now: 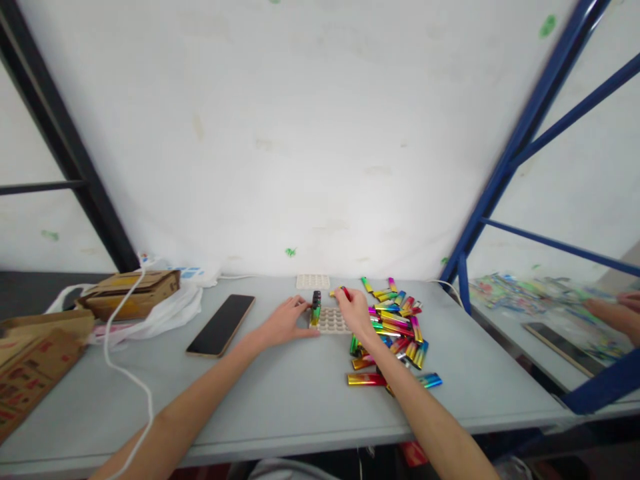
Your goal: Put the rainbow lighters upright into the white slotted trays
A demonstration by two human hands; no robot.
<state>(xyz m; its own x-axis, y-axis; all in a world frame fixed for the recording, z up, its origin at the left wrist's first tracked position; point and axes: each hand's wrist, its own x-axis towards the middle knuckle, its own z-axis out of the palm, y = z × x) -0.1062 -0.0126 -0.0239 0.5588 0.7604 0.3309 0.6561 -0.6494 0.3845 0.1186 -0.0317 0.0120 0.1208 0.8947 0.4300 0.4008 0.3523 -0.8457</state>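
Note:
A pale tray with round holes [334,321] lies on the grey table. Upright lighters [315,311], green-yellow with black tops, stand along its left end. My left hand [289,321] is beside that end, thumb and fingers apart around the tray's corner, holding nothing. Over the tray's right part, my right hand [354,311] pinches a lighter with a red part showing [346,293]; the rest is hidden by the fingers. To the right of the tray spreads a pile of shiny multicoloured lighters [395,320].
Another pale tray [313,281] lies near the wall. At left are a phone [222,325], cardboard boxes [131,293], a white plastic bag [173,310] and a white cable [125,371]. A blue metal frame [493,177] rises at right; beyond it another person's hand [614,319] shows.

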